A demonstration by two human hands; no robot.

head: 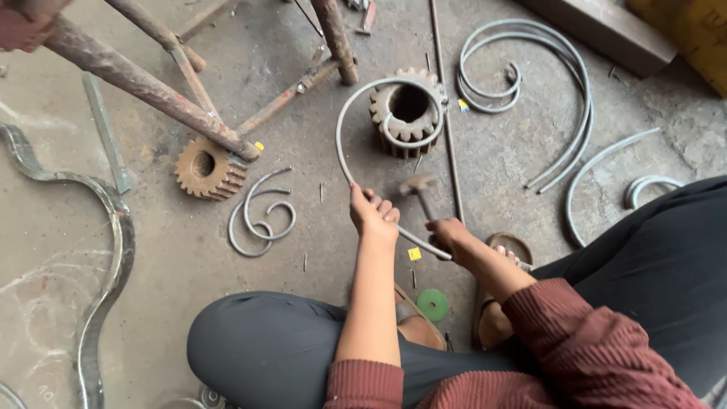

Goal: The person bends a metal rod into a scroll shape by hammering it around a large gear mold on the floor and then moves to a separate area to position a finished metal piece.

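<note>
Knees in dark trousers and maroon sleeves frame the bottom of the view, with the person squatting on a concrete floor (189, 250). From there the left hand (372, 214) closes around a curved steel rod (342, 144), gripping it low on its arc; the rod sweeps up and over into a scroll whose inner curl rests on a big rusty gear (405, 112) standing on the floor ahead. The right hand (447, 233) is clamped on the handle of a hammer (417, 187), its head blurred just beside the left fingers. So the hands are near each other but apart, each shut on its own thing.

Outward, a second gear (208, 168) lies by the rusty leg of a metal stand (144, 87), a small finished scroll (261, 216) sits near it, and larger scrolls (530, 83) lie beyond a straight thin rod (447, 136).

As a judgement, the hammer head travels very close to the gripping fingers, so a glancing blow could strike them; the rod might also spring off the gear's teeth if hit off-centre.
</note>
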